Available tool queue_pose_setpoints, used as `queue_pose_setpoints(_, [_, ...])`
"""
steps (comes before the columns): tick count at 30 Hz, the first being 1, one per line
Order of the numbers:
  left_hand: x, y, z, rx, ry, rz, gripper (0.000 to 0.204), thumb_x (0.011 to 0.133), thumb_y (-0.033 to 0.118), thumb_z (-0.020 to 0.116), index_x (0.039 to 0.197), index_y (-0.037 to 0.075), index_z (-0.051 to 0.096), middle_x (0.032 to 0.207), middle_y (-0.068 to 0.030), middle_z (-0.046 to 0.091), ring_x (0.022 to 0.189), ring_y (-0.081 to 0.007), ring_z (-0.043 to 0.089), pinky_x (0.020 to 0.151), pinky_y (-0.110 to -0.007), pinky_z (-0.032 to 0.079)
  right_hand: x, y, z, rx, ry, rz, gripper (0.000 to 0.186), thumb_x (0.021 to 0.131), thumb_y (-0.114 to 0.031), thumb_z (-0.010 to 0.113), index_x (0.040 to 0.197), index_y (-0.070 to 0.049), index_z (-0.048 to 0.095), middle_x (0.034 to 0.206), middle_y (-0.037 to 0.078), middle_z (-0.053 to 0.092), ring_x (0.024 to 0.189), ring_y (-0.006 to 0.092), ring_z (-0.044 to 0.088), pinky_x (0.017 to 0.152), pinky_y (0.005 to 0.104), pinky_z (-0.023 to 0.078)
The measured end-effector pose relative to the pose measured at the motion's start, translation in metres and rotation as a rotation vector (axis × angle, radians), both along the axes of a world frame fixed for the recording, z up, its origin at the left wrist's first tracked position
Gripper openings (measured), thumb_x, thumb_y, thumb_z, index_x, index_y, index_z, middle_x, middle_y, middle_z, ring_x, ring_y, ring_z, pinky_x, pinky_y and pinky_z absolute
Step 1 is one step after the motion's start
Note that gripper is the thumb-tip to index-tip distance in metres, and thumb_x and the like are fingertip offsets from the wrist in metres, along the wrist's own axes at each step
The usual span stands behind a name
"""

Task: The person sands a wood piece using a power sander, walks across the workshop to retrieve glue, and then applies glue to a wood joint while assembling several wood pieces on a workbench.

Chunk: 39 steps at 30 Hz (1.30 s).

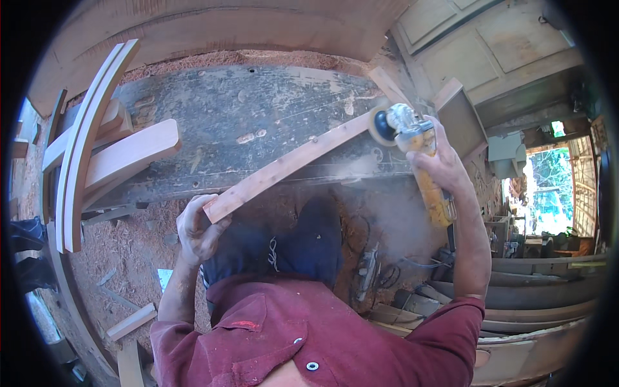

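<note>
My left hand (198, 229) is closed around the near-left end of a long, straight wooden bar (290, 162). The bar slants up to the right across the front edge of a dark, worn workbench (251, 103). My right hand (440, 161) grips the yellow body of an angle grinder (428, 187) with a silver head. Its round sanding disc (383, 125) is at the bar's far-right end; whether it touches the wood I cannot tell. Pale dust hangs in the air below the grinder and lies on the bench near the bar.
Curved wooden pieces (93, 148) and a rounded board (132, 155) lie stacked at the bench's left end. Wood shavings cover the floor (122, 258). Another power tool (368, 271) with a cord lies on the floor. Long boards (535, 293) are piled at the right, below a bright window opening (550, 190).
</note>
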<state>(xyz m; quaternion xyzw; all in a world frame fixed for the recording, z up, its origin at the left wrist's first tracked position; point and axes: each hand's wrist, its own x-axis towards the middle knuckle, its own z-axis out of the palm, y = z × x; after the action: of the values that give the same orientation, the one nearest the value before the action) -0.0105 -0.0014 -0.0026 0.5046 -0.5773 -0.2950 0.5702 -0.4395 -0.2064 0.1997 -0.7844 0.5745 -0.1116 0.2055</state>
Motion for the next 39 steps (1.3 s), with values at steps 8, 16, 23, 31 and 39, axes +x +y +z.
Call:
queue_pose_setpoints(8, [-0.020,0.005,0.011,0.194,0.295,0.135,0.046,0.085,0.002,0.080,0.127,-0.002,0.062,0.117,-0.0160,0.072,0.108,-0.0230,0.070,0.095,-0.034,0.054,-0.009,0.014,0.003,-0.020,-0.182,-0.181,0.082,0.088,-0.016,0.072,0.157,-0.012,0.029,0.129,0.017,0.066,0.117,0.0254,0.066,0.103,0.0390,0.051])
queue_pose_setpoints(16, [-0.015,0.002,0.012,0.074,0.135,0.120,0.046,0.084,0.000,0.079,0.127,-0.002,0.062,0.116,-0.0164,0.072,0.109,-0.0241,0.070,0.096,-0.036,0.054,0.155,0.107,0.026,0.295,-0.045,0.356,0.101,0.082,-0.019,0.079,0.161,-0.010,0.017,0.136,0.029,0.060,0.121,0.0449,0.064,0.110,0.0499,0.047])
queue_pose_setpoints(23, [-0.002,-0.003,0.002,-0.026,0.029,0.063,0.047,0.083,0.003,0.080,0.126,-0.002,0.062,0.115,-0.0190,0.072,0.108,-0.0291,0.071,0.093,-0.039,0.055,0.148,0.089,0.028,0.290,0.062,0.349,0.101,0.080,-0.023,0.082,0.159,-0.011,0.021,0.132,0.026,0.064,0.126,0.0415,0.063,0.107,0.0493,0.048])
queue_pose_setpoints(31, [0.012,-0.003,0.010,0.045,-0.081,0.034,0.048,0.083,0.007,0.081,0.127,-0.002,0.062,0.114,-0.0202,0.071,0.106,-0.0332,0.072,0.093,-0.039,0.055,0.012,0.002,-0.005,0.052,-0.137,0.005,0.083,0.085,-0.025,0.076,0.155,-0.016,0.032,0.130,0.024,0.064,0.122,0.0379,0.065,0.106,0.0417,0.049])
queue_pose_setpoints(39, [-0.030,0.022,0.035,0.170,0.750,0.024,0.054,0.094,0.005,0.072,0.143,-0.002,0.050,0.128,-0.0155,0.064,0.105,-0.0205,0.067,0.095,-0.036,0.054,-0.005,-0.011,-0.004,0.035,-0.319,-0.210,0.082,0.089,-0.013,0.071,0.158,-0.002,0.027,0.136,0.018,0.057,0.119,0.0250,0.061,0.103,0.0394,0.049])
